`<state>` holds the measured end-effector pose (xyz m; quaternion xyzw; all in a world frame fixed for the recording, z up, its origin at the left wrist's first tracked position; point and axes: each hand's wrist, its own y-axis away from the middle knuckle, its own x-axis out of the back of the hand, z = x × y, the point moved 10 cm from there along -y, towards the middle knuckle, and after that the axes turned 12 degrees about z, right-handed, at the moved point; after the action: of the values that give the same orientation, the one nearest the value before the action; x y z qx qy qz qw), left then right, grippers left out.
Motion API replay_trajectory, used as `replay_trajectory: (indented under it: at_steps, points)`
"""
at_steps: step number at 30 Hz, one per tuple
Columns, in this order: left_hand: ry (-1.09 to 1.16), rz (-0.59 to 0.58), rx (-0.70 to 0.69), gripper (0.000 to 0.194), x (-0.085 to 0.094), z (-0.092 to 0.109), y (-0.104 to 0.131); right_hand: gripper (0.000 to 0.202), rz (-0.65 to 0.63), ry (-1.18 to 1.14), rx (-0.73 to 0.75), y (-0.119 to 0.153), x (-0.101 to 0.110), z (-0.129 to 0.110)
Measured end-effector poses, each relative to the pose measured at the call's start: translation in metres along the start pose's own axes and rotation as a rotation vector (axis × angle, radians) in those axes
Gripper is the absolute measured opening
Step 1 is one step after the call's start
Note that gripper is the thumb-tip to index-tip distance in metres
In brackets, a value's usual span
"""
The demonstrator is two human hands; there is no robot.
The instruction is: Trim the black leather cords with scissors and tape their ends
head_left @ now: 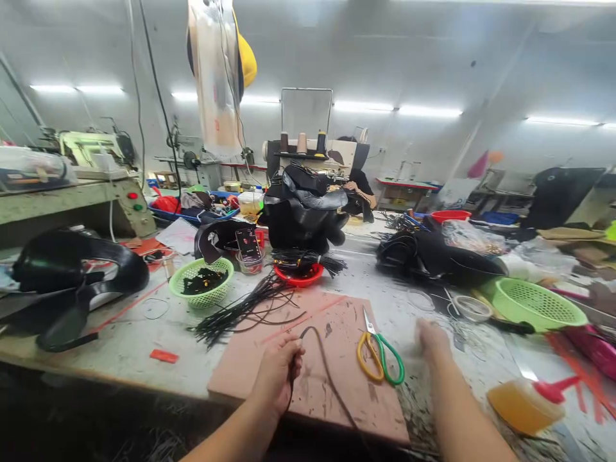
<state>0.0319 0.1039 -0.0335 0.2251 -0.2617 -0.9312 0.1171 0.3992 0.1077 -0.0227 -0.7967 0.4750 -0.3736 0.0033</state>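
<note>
My left hand (283, 369) is closed on a thin dark cord (328, 369), above a pinkish board (346, 404). The cord loops up from my fingers and runs down across the board past its front edge. My right hand (430, 340) is over the table right of the board; motion smears its fingers. Between the hands, scissors (375, 353) with one yellow and one green handle lie on the board, blades pointing away. A bundle of dark cords (240, 314) rests at the board's far left corner, near a red basket (301, 276).
A green basket (179, 285) holds small black pieces; another green basket (534, 308) stands at right. A glue bottle (524, 407) with a red nozzle sits near my right forearm. Black pieces (308, 218) are heaped behind the board. Across the table, a person (360, 186) sits near a machine.
</note>
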Motion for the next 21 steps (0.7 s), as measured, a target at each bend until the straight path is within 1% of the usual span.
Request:
replay_trajectory:
  at_steps: [2,4,6,7,8,9,11,13,15,17,19,21]
  points:
    - [0.009,0.071,0.015,0.015,0.014,-0.010,-0.011,0.018,0.039,-0.213,-0.030,0.019,0.003,-0.009]
    - [0.004,0.092,0.019,0.015,0.019,-0.016,-0.015,0.013,0.048,-0.385,-0.040,0.046,0.002,-0.024]
    - [0.009,0.057,0.015,0.015,0.014,-0.018,-0.012,0.010,0.028,-0.564,-0.032,0.077,0.000,-0.048]
    - [0.012,0.023,0.013,0.015,0.008,-0.018,-0.008,0.009,-0.008,-0.753,-0.021,0.093,0.000,-0.065]
    - [0.015,-0.016,0.013,0.014,0.001,-0.018,-0.004,0.011,-0.066,-0.869,0.021,0.109,0.000,-0.084]
    - [0.015,-0.051,0.014,0.014,-0.004,-0.018,0.000,0.011,-0.123,-0.894,0.090,0.125,0.000,-0.104]
    - [0.014,-0.088,0.018,0.015,-0.012,-0.019,0.008,0.012,-0.203,-0.842,0.264,0.155,0.002,-0.139]
    - [0.021,-0.129,0.025,0.015,-0.018,-0.020,0.016,0.013,-0.245,-0.774,0.399,0.176,0.001,-0.162]
    - [0.035,-0.182,0.020,0.013,-0.022,-0.019,0.022,0.015,-0.245,-0.743,0.485,0.188,0.000,-0.172]
    - [0.040,-0.211,-0.005,0.011,-0.023,-0.017,0.023,0.019,-0.214,-0.716,0.551,0.193,-0.001,-0.176]
    - [0.040,-0.186,-0.037,0.010,-0.018,-0.015,0.019,0.020,-0.175,-0.673,0.610,0.194,0.000,-0.177]
    - [0.049,-0.134,-0.037,0.010,-0.011,-0.014,0.013,0.019,-0.141,-0.631,0.655,0.194,0.002,-0.177]
